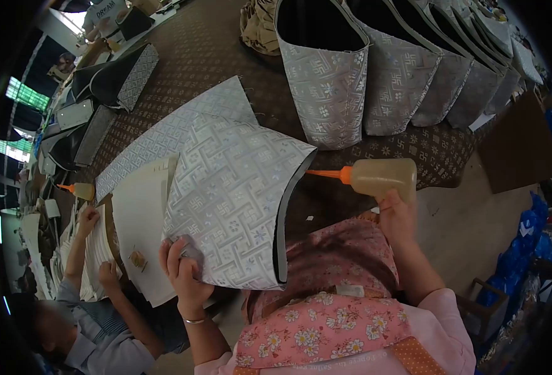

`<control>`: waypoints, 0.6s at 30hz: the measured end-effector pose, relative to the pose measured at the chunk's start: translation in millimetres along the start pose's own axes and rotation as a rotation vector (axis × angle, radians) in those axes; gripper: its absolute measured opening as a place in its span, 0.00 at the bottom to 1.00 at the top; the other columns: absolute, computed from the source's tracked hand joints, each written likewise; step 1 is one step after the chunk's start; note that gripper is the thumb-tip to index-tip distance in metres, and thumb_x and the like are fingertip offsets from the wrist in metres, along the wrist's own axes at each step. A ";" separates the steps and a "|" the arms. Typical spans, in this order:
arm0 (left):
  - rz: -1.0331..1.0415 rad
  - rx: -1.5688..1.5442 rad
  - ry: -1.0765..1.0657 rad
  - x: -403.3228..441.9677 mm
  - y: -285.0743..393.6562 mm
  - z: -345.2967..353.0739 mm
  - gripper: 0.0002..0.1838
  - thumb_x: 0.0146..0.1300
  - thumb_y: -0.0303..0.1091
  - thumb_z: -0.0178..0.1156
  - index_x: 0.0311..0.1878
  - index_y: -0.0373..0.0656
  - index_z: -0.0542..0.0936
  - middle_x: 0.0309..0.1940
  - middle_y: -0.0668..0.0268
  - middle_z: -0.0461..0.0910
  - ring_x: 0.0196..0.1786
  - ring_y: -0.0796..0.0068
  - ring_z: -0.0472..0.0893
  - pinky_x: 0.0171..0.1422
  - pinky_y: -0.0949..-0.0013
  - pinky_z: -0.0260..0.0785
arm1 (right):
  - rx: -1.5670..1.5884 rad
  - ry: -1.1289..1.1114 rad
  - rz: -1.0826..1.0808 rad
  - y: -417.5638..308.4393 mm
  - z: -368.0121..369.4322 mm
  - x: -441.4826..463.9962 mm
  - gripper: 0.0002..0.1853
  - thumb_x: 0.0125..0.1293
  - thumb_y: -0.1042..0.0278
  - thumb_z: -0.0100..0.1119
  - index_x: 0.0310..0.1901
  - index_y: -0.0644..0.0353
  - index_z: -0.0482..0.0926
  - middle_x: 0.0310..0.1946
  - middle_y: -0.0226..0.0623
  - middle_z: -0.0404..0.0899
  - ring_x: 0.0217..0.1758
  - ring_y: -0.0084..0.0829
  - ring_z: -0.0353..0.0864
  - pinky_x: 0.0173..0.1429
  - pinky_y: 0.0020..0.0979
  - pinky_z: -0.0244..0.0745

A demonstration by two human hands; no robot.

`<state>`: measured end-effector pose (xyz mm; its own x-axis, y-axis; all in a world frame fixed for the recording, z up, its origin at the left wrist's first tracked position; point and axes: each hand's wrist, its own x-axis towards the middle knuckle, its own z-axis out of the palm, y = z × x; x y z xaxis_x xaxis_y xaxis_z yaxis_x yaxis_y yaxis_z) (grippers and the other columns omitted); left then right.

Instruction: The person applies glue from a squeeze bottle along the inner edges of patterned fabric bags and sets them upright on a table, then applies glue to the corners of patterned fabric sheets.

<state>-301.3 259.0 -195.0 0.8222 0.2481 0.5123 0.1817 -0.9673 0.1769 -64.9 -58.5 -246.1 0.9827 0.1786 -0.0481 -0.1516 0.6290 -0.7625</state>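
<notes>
Through the head camera I see the left hand [185,272] with its fingers bent closed on the lower left edge of a silver-grey brocade shell [232,206]; I cannot make out its thumb. The shell lies tilted in front of the pink floral apron [313,331], its dark-lined mouth facing right. The right hand [397,219] is closed around the lower part of an amber squeeze bottle [385,175], held on its side. Its orange nozzle [330,175] points left, the tip right by the shell's rim; I cannot tell whether they touch.

Left of the shell I have white sheets [139,215], with a flat brocade piece [219,103] behind. More brocade shells [327,97] stand in a row at the table's far right. At lower left, a co-worker [110,344] sits with both forearms raised.
</notes>
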 end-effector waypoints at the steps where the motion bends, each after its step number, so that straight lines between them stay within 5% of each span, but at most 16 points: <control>1: 0.005 0.001 0.000 1.9 1.9 0.8 0.21 0.41 0.34 0.67 0.23 0.44 0.60 0.54 0.58 0.71 0.64 0.47 0.60 0.65 0.53 0.53 | -0.057 0.039 -0.026 2.4 -2.0 0.8 0.36 0.58 0.74 0.63 0.63 0.61 0.52 0.53 0.36 0.67 0.56 0.29 0.69 0.60 0.32 0.67; 7: -0.017 -0.044 -0.005 5.6 1.2 2.6 0.23 0.39 0.37 0.69 0.23 0.45 0.60 0.54 0.58 0.71 0.65 0.47 0.59 0.65 0.52 0.51 | -0.341 0.099 -0.132 11.9 -1.9 1.1 0.40 0.54 0.65 0.69 0.62 0.62 0.52 0.51 0.34 0.66 0.54 0.26 0.68 0.58 0.26 0.65; 18: -0.021 -0.040 0.007 8.5 5.1 3.0 0.21 0.39 0.33 0.67 0.22 0.44 0.60 0.53 0.57 0.71 0.64 0.48 0.60 0.65 0.52 0.51 | -0.449 0.119 -0.150 26.4 -18.8 8.5 0.33 0.58 0.65 0.65 0.59 0.61 0.55 0.48 0.35 0.67 0.52 0.25 0.67 0.56 0.26 0.65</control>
<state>-291.8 256.0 -192.3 0.8146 0.2686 0.5141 0.1769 -0.9591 0.2209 -58.5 -54.5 -278.8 0.9995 0.0070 0.0306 0.0279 0.2478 -0.9684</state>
